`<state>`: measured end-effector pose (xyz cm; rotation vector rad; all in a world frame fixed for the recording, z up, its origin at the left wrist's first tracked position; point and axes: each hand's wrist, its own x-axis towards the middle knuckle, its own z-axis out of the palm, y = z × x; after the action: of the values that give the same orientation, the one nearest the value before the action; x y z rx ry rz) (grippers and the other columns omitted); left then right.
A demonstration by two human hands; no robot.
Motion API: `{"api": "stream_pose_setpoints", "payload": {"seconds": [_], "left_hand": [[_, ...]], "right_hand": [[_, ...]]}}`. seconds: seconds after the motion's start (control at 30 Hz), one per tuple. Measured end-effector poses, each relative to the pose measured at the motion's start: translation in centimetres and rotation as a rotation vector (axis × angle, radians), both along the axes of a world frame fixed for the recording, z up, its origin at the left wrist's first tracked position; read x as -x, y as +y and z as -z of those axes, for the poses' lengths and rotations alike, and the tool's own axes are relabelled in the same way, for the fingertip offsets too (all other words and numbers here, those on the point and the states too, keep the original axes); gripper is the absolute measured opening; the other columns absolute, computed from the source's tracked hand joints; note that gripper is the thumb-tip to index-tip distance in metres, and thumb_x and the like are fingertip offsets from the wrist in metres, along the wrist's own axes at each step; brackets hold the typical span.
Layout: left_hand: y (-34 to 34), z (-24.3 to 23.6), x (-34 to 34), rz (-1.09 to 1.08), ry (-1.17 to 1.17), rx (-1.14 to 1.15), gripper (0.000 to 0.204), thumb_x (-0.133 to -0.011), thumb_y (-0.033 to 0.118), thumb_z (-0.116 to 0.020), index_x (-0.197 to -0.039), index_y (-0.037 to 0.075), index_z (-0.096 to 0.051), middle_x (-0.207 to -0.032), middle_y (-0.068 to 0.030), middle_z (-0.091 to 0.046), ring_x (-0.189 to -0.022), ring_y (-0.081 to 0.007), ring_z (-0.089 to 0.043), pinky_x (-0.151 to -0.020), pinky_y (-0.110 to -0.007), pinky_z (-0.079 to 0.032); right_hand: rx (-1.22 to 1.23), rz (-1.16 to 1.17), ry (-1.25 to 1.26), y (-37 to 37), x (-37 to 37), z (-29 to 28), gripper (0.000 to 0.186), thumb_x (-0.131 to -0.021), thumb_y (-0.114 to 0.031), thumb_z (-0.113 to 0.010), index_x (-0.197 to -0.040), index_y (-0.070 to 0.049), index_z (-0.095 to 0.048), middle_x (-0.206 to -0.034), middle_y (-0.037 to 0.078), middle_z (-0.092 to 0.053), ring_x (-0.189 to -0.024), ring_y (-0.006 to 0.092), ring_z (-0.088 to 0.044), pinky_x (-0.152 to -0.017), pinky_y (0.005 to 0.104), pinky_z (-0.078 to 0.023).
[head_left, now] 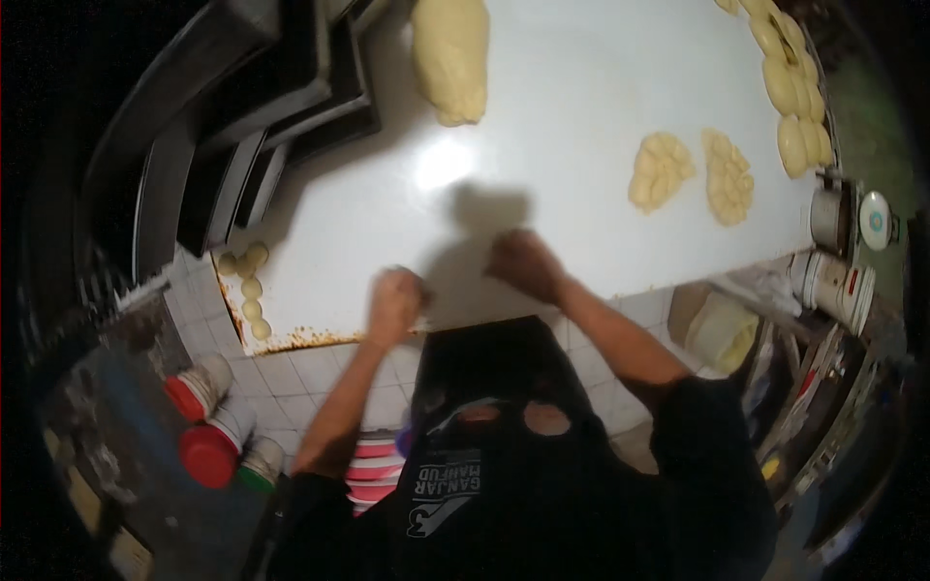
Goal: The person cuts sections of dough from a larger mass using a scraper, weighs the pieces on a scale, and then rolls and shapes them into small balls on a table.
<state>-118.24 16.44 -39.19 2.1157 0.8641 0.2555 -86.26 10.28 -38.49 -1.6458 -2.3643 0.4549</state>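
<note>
Over the near edge of the white table [572, 184], my left hand [395, 305] is curled closed, and whatever it may hold is hidden. My right hand [528, 264] hovers a little farther in, apart from the left; motion blur and shade hide its fingers. Beyond them lies a large smooth lump of pale yellow dough [451, 58]. To the right, two flattened lumpy dough pieces, one [662, 172] beside another [728, 177], rest on the tabletop. Several small dough balls [252, 289] sit at the left corner.
Dark metal trays [281, 87] are stacked at the far left. Several smooth dough pieces [794, 87] line the far right edge. White buckets [838, 290] stand past the right corner, near a tub [722, 329]. Red-lidded containers [208, 455] are on the floor at left.
</note>
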Motion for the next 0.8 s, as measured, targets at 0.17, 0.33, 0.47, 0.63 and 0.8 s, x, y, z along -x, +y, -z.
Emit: {"api": "stream_pose_setpoints", "payload": {"seconds": [0.17,0.33,0.47,0.63,0.8], "left_hand": [[-1.9,-1.4,-10.0,-0.261,0.389,-0.541,0.014,-0.089,0.016,-0.070,-0.081,0.008,-0.062,-0.088,-0.0153,-0.060,-0.083,-0.0322,-0.058,-0.075,-0.048,-0.045],[-0.1,0.1,-3.1,-0.228,0.179,-0.287,0.007,-0.084,0.010,-0.071,-0.087,0.010,-0.065,-0.094,-0.0123,-0.061,-0.090,-0.0278,-0.060,-0.080,-0.045,-0.048],[1.8,-0.7,-8.8,-0.741,0.069,-0.409,0.015,-0.082,0.019,-0.074,-0.080,0.009,-0.062,-0.096,-0.0137,-0.063,-0.094,-0.0323,-0.059,-0.086,-0.048,-0.045],[-0.9,-0.7,-3.6,-0.354,0.025,-0.064,0.009,-0.081,0.017,-0.073,-0.084,0.010,-0.069,-0.089,-0.0092,-0.066,-0.089,-0.0305,-0.065,-0.085,-0.047,-0.051],[1.7,-0.8,-6.8,-0.719,0.033,-0.456,0.006,-0.087,0.015,-0.068,-0.089,0.009,-0.068,-0.104,-0.0108,-0.067,-0.100,-0.0312,-0.061,-0.085,-0.047,-0.049]], "right_hand": [[-0.509,0.373,-0.220,4.6,3.3,0.8,0.039,-0.089,-0.036,-0.076,-0.073,-0.001,-0.069,-0.076,0.015,-0.064,-0.081,0.0287,-0.062,-0.081,0.0471,-0.052],[0.408,-0.020,-0.124,3.5,-2.6,-3.3,0.031,-0.081,-0.033,-0.082,-0.087,-0.007,-0.065,-0.091,0.011,-0.059,-0.088,0.0329,-0.055,-0.084,0.0444,-0.044],[-0.225,0.365,0.212,5.6,2.6,-2.7,0.032,-0.081,-0.030,-0.082,-0.083,-0.008,-0.059,-0.091,0.011,-0.057,-0.089,0.0329,-0.053,-0.081,0.0456,-0.039],[-0.176,0.031,0.253,1.1,-4.6,-0.5,0.029,-0.083,-0.023,-0.082,-0.091,-0.006,-0.059,-0.094,0.014,-0.058,-0.096,0.0351,-0.053,-0.083,0.0494,-0.039],[-0.174,0.363,0.036,2.8,0.5,-0.5,0.014,-0.091,-0.010,-0.071,-0.095,-0.003,-0.060,-0.104,0.019,-0.061,-0.101,0.0395,-0.053,-0.084,0.0519,-0.039]]}}
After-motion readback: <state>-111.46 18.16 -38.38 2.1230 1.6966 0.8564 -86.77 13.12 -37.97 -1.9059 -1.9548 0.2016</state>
